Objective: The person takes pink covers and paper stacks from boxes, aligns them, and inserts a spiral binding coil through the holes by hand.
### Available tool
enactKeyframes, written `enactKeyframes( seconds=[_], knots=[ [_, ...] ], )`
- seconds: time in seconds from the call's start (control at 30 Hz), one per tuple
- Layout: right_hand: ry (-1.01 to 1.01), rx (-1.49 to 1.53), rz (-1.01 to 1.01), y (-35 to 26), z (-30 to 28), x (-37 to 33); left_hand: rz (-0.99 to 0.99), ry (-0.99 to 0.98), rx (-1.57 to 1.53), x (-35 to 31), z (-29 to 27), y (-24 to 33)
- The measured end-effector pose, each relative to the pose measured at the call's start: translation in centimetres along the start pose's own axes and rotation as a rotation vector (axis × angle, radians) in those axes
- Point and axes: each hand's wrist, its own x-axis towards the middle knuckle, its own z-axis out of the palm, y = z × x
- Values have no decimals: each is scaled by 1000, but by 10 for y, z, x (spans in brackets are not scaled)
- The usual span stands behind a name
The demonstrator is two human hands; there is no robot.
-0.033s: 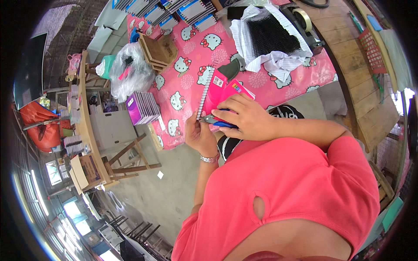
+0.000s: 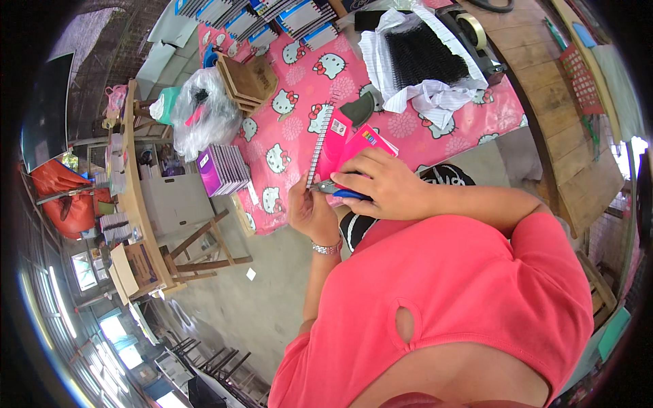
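A bright pink spiral notebook [image 2: 337, 130] lies at the table's near edge, its coil running along its left side. At the lower end of that coil my left hand [image 2: 307, 207] is closed, thumb and fingers pinching the notebook's corner. My right hand [image 2: 381, 177] is wrapped round blue-handled pliers [image 2: 350, 194]. Their metal jaws touch or nearly touch the coil's end beside my left fingertips; whether they grip the wire is too small to tell. Under my right hand, a second pink notebook cover [image 2: 371, 139] partly shows.
On the pink patterned table [image 2: 292, 129] stand a wooden holder [image 2: 248, 81], purple notebooks [image 2: 223, 168] and stacked blue-and-white notebooks [image 2: 306, 20]. Black coils [image 2: 428, 58] rest on crumpled paper, near a tape dispenser [image 2: 476, 41]. Left sits a clear plastic bag [image 2: 204, 115]. A dark green piece [image 2: 358, 109] lies behind the notebook.
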Motion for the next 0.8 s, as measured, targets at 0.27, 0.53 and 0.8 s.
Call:
enactKeyframes(
  seconds=[0.27, 0.53, 0.8],
  knots=[
    [-291, 879, 616, 3, -15, 4, 484, 14, 508, 16, -12, -2],
    [-33, -241, 489, 121, -34, -81, -606, 223, 457, -7, -94, -126],
    [462, -662, 569, 211, -73, -4, 211, -23, 1033, 30, -51, -76]
  ],
)
